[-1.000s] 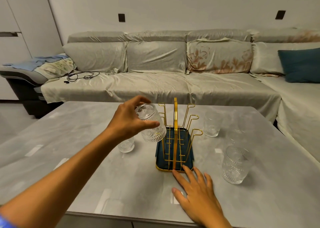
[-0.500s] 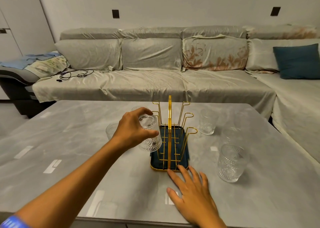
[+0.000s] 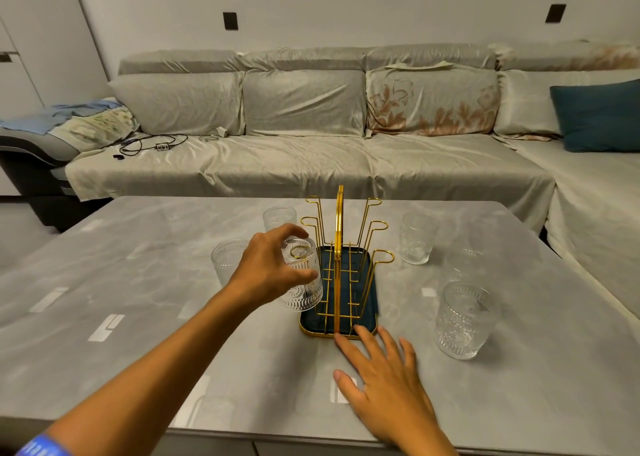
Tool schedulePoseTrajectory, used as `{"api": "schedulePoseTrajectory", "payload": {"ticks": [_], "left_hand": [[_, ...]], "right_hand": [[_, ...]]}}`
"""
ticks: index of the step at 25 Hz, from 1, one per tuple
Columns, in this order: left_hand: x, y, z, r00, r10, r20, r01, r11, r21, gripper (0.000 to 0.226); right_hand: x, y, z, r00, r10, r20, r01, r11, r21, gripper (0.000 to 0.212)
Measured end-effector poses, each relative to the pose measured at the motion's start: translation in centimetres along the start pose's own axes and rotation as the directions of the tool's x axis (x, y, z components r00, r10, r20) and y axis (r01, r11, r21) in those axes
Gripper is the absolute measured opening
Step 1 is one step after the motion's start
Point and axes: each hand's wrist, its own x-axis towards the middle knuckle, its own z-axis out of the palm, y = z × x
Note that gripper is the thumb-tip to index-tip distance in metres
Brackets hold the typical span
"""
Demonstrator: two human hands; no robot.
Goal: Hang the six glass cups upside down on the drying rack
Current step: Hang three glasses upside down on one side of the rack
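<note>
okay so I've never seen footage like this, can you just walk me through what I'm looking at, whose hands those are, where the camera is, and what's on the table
There is no machine here: a person wears a camera on the head, so you look forward and down at their own two bare hands.

The left hand grips a patterned glass cup, turned upside down over the nearest left prong of a gold wire drying rack that stands in a dark blue tray. A prong loop shows through the glass. The right hand lies flat on the grey table, fingertips touching the tray's near edge.

Five more cups stand upright on the table: two left of the rack and three right of it. Behind the table is a covered sofa.
</note>
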Motion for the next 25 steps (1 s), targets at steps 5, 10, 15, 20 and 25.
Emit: {"api": "schedulePoseTrajectory", "payload": {"ticks": [5, 10, 15, 20, 25], "left_hand": [[-0.9, 0.0, -0.2, 1.000, -0.006, -0.001, 0.006, 1.000, 0.003, 0.064], [-0.9, 0.3, -0.5, 1.000, -0.001, -0.009, 0.000, 1.000, -0.009, 0.063], [-1.2, 0.4, -0.3, 1.000, 0.007, -0.024, -0.008, 0.999, -0.039, 0.062], [-1.3, 0.1, -0.5, 0.999, 0.028, 0.029, -0.026, 0.998, -0.060, 0.063], [-4.0, -6.7, -1.7, 0.886, -0.297, -0.355, 0.111, 0.881, -0.459, 0.040]], "right_hand": [[-0.1, -0.2, 0.0, 1.000, 0.007, 0.001, -0.007, 1.000, -0.004, 0.063], [-0.1, -0.3, 0.0, 0.999, 0.029, -0.017, -0.029, 0.999, 0.013, 0.070], [-0.2, -0.2, 0.1, 0.998, 0.043, -0.052, -0.042, 0.999, 0.027, 0.075], [-0.3, -0.1, 0.1, 0.996, 0.026, -0.087, -0.019, 0.996, 0.083, 0.070], [-0.3, 0.0, 0.5, 0.950, 0.220, -0.220, -0.193, 0.971, 0.138, 0.061]]}}
